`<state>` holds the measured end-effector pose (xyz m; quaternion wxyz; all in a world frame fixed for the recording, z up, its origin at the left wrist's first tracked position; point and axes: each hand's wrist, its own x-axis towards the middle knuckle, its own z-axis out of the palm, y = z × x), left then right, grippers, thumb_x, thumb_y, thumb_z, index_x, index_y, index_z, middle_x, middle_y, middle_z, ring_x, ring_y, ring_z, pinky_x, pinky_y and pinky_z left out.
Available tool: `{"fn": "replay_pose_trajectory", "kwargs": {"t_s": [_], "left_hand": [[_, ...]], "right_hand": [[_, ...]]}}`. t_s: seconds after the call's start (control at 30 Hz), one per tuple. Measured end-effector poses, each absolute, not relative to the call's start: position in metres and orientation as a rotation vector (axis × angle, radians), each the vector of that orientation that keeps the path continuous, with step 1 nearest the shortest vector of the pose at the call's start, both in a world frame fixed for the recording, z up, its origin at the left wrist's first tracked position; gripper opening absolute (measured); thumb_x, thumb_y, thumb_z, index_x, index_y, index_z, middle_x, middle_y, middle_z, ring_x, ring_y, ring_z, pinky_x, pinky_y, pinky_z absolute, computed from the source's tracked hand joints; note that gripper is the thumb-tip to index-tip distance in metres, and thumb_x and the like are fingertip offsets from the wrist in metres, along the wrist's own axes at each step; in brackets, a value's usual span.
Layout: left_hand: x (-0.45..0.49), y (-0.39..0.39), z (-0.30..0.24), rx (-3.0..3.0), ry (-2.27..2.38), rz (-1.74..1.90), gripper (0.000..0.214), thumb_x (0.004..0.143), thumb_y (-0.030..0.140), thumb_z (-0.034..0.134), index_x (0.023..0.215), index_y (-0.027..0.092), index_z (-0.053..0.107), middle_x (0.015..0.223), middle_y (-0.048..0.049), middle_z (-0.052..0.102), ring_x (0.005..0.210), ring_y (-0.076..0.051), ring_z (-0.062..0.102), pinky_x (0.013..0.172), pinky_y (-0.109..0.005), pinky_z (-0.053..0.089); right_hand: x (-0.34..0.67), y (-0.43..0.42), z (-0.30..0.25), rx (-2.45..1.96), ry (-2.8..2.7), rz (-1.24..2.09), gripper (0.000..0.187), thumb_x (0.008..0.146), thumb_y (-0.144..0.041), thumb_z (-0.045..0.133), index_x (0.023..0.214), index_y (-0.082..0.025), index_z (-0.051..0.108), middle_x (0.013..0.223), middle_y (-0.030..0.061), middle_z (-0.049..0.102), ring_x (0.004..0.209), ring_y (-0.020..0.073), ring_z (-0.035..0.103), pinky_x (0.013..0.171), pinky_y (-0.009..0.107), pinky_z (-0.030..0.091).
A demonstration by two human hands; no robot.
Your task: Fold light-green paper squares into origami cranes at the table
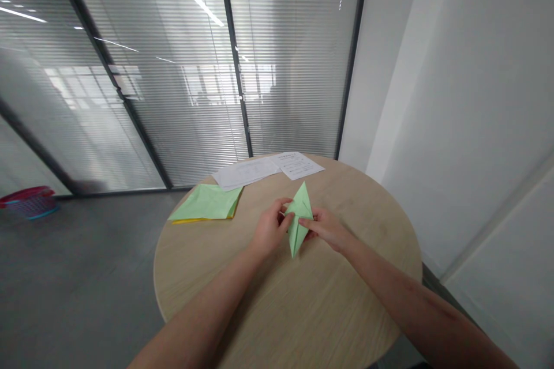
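Observation:
A light green piece of folded paper (302,203), shaped like a long narrow diamond, is held up above the table with one tip pointing away and the other toward me. My left hand (276,222) pinches its left side, thumb on top near the middle. From the right, my right hand (324,227) grips the opposite edge, its thumb lying over the paper's centre and other fingers underneath. A slit or crease runs down the near half of the paper. The fingers under the paper are partly hidden.
The round wooden table (346,311) stands by a glass partition with blinds (294,69) and a white wall (485,98). Green and yellow paper sheets (208,202) lie at the table's left. Printed white sheets (300,166) lie at the back. A red-rimmed basket (32,204) is on the floor.

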<state>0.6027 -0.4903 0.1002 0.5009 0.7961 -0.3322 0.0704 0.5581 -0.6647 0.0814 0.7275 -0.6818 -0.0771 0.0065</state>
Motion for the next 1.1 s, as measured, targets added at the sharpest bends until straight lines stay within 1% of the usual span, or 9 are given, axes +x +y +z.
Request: {"fn": "replay_pose_trajectory", "kwargs": {"t_s": [0.17, 0.27, 0.33, 0.37, 0.43, 0.5, 0.73, 0.97, 1.1], "left_hand": [[0.6022, -0.4908, 0.1009, 1.862, -0.767, 0.105, 0.04, 0.083, 0.033, 0.055, 0.121, 0.021, 0.05, 0.078, 0.0006, 0.057, 0.057, -0.01, 0.054, 0.052, -0.021, 0.044], [0.6027, -0.4919, 0.1012, 1.721, -0.696, -0.048, 0.045, 0.084, 0.04, 0.055, 0.123, 0.02, 0.046, 0.076, 0.001, 0.057, 0.057, -0.012, 0.057, 0.052, -0.024, 0.049], [0.603, -0.4927, 0.1013, 1.678, -0.661, -0.204, 0.04, 0.085, 0.046, 0.051, 0.112, 0.016, 0.053, 0.072, 0.0003, 0.058, 0.057, -0.013, 0.059, 0.053, -0.027, 0.051], [0.6031, -0.4931, 0.1012, 1.684, -0.657, -0.279, 0.038, 0.085, 0.048, 0.049, 0.101, 0.015, 0.057, 0.069, -0.0005, 0.058, 0.057, -0.014, 0.06, 0.054, -0.028, 0.052], [0.6029, -0.4937, 0.1008, 1.723, -0.668, -0.385, 0.04, 0.085, 0.052, 0.048, 0.082, 0.013, 0.06, 0.064, -0.0021, 0.059, 0.056, -0.014, 0.06, 0.054, -0.028, 0.052], [0.6025, -0.4941, 0.1004, 1.761, -0.681, -0.421, 0.042, 0.083, 0.053, 0.05, 0.075, 0.013, 0.06, 0.062, -0.0024, 0.06, 0.054, -0.014, 0.059, 0.053, -0.028, 0.051], [0.6003, -0.4942, 0.1029, 1.816, -0.669, -0.412, 0.04, 0.079, 0.053, 0.055, 0.069, 0.014, 0.058, 0.057, -0.0021, 0.061, 0.051, -0.013, 0.059, 0.051, -0.025, 0.049], [0.5986, -0.4948, 0.1001, 1.86, -0.706, -0.602, 0.039, 0.078, 0.052, 0.055, 0.065, 0.016, 0.057, 0.053, -0.0012, 0.061, 0.046, -0.012, 0.056, 0.048, -0.023, 0.046], [0.5993, -0.4933, 0.0978, 1.861, -0.736, -0.671, 0.038, 0.078, 0.052, 0.055, 0.068, 0.015, 0.059, 0.054, -0.0012, 0.061, 0.048, -0.012, 0.057, 0.048, -0.023, 0.044]], "right_hand": [[0.5598, -0.6646, 0.0798, -1.575, -0.102, -0.03, 0.035, 0.072, -0.046, 0.069, 0.087, -0.015, 0.068, 0.078, 0.008, 0.07, 0.066, 0.0201, 0.065, 0.059, 0.033, 0.054], [0.561, -0.6658, 0.0796, -1.56, -0.072, -0.095, 0.034, 0.073, -0.045, 0.067, 0.089, -0.015, 0.067, 0.08, 0.0084, 0.07, 0.065, 0.0196, 0.065, 0.057, 0.031, 0.053], [0.5612, -0.6673, 0.0807, -1.527, -0.052, -0.145, 0.032, 0.074, -0.044, 0.067, 0.089, -0.016, 0.067, 0.082, 0.0088, 0.07, 0.066, 0.0201, 0.065, 0.058, 0.032, 0.053], [0.561, -0.668, 0.0816, -1.507, -0.044, -0.163, 0.031, 0.073, -0.043, 0.067, 0.089, -0.016, 0.067, 0.083, 0.0089, 0.07, 0.067, 0.0207, 0.065, 0.058, 0.032, 0.054], [0.5602, -0.6689, 0.0836, -1.465, -0.035, -0.183, 0.031, 0.073, -0.042, 0.067, 0.089, -0.017, 0.066, 0.084, 0.0088, 0.07, 0.069, 0.0215, 0.065, 0.059, 0.034, 0.054], [0.5593, -0.6688, 0.085, -1.431, -0.031, -0.184, 0.03, 0.072, -0.042, 0.068, 0.089, -0.017, 0.066, 0.085, 0.0088, 0.07, 0.07, 0.0215, 0.065, 0.06, 0.034, 0.054], [0.5592, -0.6655, 0.0836, -1.443, -0.011, -0.205, 0.029, 0.073, -0.042, 0.067, 0.088, -0.018, 0.065, 0.087, 0.0086, 0.07, 0.071, 0.021, 0.065, 0.062, 0.034, 0.054], [0.559, -0.6699, 0.0878, -1.427, 0.04, -0.291, 0.026, 0.072, -0.043, 0.065, 0.086, -0.02, 0.064, 0.085, 0.0081, 0.071, 0.07, 0.0225, 0.065, 0.061, 0.035, 0.054], [0.5604, -0.6706, 0.0873, -1.397, 0.056, -0.338, 0.029, 0.071, -0.043, 0.066, 0.086, -0.019, 0.065, 0.084, 0.0083, 0.071, 0.067, 0.0222, 0.065, 0.059, 0.035, 0.052]]}}
